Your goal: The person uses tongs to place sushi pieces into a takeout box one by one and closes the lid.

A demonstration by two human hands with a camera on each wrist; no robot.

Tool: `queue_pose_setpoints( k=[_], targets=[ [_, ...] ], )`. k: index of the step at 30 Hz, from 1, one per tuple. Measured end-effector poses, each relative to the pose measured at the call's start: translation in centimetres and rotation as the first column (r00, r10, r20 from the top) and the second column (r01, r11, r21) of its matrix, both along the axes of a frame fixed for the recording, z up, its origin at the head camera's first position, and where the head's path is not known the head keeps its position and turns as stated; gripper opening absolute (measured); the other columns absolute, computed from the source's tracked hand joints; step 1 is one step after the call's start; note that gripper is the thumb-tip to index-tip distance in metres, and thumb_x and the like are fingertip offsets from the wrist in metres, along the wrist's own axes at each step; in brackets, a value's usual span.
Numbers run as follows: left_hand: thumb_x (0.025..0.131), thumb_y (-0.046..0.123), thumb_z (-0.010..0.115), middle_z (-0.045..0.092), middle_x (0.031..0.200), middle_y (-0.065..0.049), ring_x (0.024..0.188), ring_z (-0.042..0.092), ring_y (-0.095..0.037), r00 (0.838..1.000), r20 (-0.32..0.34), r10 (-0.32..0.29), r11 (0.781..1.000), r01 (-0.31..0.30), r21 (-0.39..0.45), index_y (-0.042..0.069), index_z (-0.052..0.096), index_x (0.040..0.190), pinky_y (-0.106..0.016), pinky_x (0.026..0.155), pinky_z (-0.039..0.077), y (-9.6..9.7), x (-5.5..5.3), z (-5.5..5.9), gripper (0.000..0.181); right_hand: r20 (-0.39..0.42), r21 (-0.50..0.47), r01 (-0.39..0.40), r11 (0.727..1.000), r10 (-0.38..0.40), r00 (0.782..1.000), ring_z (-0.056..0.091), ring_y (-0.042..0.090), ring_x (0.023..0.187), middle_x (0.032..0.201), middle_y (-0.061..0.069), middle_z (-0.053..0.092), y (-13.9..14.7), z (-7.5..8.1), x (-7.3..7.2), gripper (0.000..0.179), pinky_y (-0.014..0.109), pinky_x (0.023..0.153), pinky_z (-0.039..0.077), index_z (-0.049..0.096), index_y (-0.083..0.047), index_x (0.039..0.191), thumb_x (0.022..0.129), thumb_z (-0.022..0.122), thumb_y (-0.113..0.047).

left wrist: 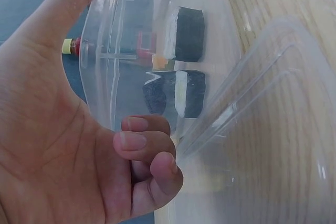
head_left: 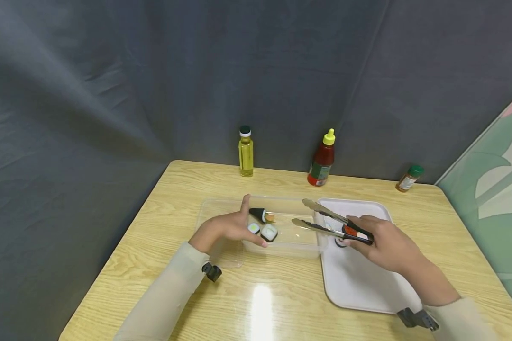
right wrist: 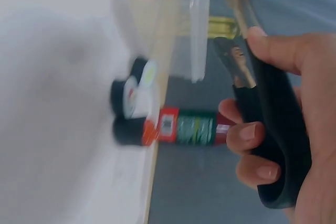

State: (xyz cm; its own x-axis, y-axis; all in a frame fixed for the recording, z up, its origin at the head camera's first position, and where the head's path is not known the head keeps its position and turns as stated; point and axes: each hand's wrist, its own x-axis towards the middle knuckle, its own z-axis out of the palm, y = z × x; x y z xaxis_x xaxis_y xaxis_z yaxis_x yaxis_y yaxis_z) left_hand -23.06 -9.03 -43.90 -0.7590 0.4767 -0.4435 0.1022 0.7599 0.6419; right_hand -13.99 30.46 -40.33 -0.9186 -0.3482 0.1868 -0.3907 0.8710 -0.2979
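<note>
My left hand [head_left: 228, 225] holds the left end of a clear plastic container [head_left: 296, 237], thumb along its near rim, other fingers toward the far side. Inside are a cone-shaped hand roll [head_left: 258, 214] and two sushi pieces, a larger white-topped one [head_left: 269, 232] and a smaller green-centred one [head_left: 253, 228]. My right hand [head_left: 386, 241] grips metal tongs [head_left: 324, 228] by their black handles. The tongs' tips stand apart over the container's right part with nothing between them. Below the tongs, a red-topped sushi piece [right wrist: 135, 130] and two others lie on a white tray [head_left: 358, 284].
The container's clear lid [head_left: 232, 258] spreads out to the left under my left forearm. Along the table's back edge stand a yellow oil bottle [head_left: 246, 156], a red sauce bottle [head_left: 322, 161] and a green-capped spice jar [head_left: 409, 178]. A dark curtain [head_left: 281, 71] hangs behind.
</note>
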Motion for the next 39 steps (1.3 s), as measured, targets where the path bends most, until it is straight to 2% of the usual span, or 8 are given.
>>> queue_pose_setpoints(
  k=[8,10,12,15,20,24,31,39],
  targets=[
    [0.077,0.069,0.086,0.032,0.169,-0.029,0.154,0.042,-0.042,1.0,0.006,-0.021,1.0,0.021,-0.006,0.025,-0.038,0.161,-0.054,0.122,0.042,0.1,0.1,0.0,0.156,-0.101,-0.024,0.049,0.999,-0.051,0.994,0.05,0.007,0.077,0.105,0.006,0.076,4.5,-1.8,1.7,0.053,0.025,0.063,0.04,0.072,-0.004,0.133,0.088,0.087,-0.028],
    [0.077,0.068,0.086,0.033,0.169,-0.029,0.154,0.043,-0.042,1.0,0.012,-0.023,1.0,0.023,-0.001,0.024,-0.037,0.161,-0.054,0.121,0.043,0.1,0.1,0.1,0.155,-0.104,-0.011,0.07,0.997,-0.071,0.992,0.061,0.013,0.081,0.108,0.012,0.077,5.5,-2.3,2.0,0.054,0.03,0.064,0.047,0.073,-0.003,0.132,0.088,0.087,-0.03],
    [0.077,0.067,0.086,0.034,0.169,-0.028,0.152,0.044,-0.042,1.0,0.021,-0.02,1.0,0.02,0.001,0.025,-0.037,0.162,-0.055,0.121,0.043,0.2,0.2,0.2,0.155,-0.089,-0.002,0.09,0.996,-0.089,0.992,0.071,0.027,0.09,0.113,0.018,0.078,6.4,-2.6,2.3,0.054,0.039,0.069,0.053,0.072,-0.002,0.132,0.089,0.087,-0.031],
    [0.076,0.068,0.086,0.037,0.167,-0.029,0.15,0.047,-0.043,1.0,0.027,-0.012,1.0,0.012,0.002,0.026,-0.037,0.161,-0.055,0.119,0.045,0.2,0.3,0.4,0.156,-0.06,0.014,0.114,0.993,-0.113,0.992,0.074,0.046,0.104,0.118,0.026,0.076,7.5,-3.1,2.6,0.055,0.054,0.078,0.057,0.072,0.0,0.131,0.09,0.085,-0.035],
    [0.075,0.07,0.086,0.039,0.166,-0.029,0.15,0.048,-0.042,1.0,0.03,-0.008,1.0,0.008,0.0,0.026,-0.037,0.161,-0.054,0.119,0.046,0.2,0.4,0.7,0.157,0.01,0.046,0.147,0.988,-0.148,0.989,0.073,0.047,0.103,0.118,0.028,0.075,8.8,-3.8,3.0,0.058,0.058,0.079,0.057,0.071,0.005,0.131,0.092,0.083,-0.037],
    [0.075,0.07,0.086,0.041,0.165,-0.028,0.149,0.049,-0.042,1.0,0.025,-0.006,1.0,0.006,-0.003,0.026,-0.037,0.161,-0.054,0.118,0.046,0.3,0.3,0.6,0.156,0.026,0.08,0.166,0.983,-0.168,0.985,0.074,0.045,0.101,0.117,0.026,0.076,9.4,-4.2,3.3,0.057,0.06,0.079,0.057,0.071,0.004,0.13,0.093,0.082,-0.038],
    [0.077,0.067,0.087,0.038,0.167,-0.03,0.151,0.046,-0.042,1.0,0.025,0.008,1.0,-0.008,0.003,0.027,-0.039,0.16,-0.055,0.12,0.044,0.1,0.2,0.3,0.156,0.009,0.109,0.17,0.979,-0.172,0.985,0.074,0.049,0.102,0.116,0.025,0.077,9.8,-4.3,3.4,0.05,0.064,0.082,0.057,0.075,0.001,0.126,0.094,0.081,-0.037],
    [0.079,0.064,0.087,0.041,0.165,-0.03,0.149,0.048,-0.043,1.0,0.02,0.005,1.0,-0.005,-0.004,0.027,-0.039,0.16,-0.055,0.118,0.046,0.0,0.3,0.5,0.154,-0.068,0.108,0.166,0.98,-0.16,0.985,0.075,0.049,0.096,0.112,0.024,0.078,9.9,-4.9,3.5,0.046,0.063,0.077,0.057,0.076,0.0,0.123,0.09,0.085,-0.031]
  ],
)
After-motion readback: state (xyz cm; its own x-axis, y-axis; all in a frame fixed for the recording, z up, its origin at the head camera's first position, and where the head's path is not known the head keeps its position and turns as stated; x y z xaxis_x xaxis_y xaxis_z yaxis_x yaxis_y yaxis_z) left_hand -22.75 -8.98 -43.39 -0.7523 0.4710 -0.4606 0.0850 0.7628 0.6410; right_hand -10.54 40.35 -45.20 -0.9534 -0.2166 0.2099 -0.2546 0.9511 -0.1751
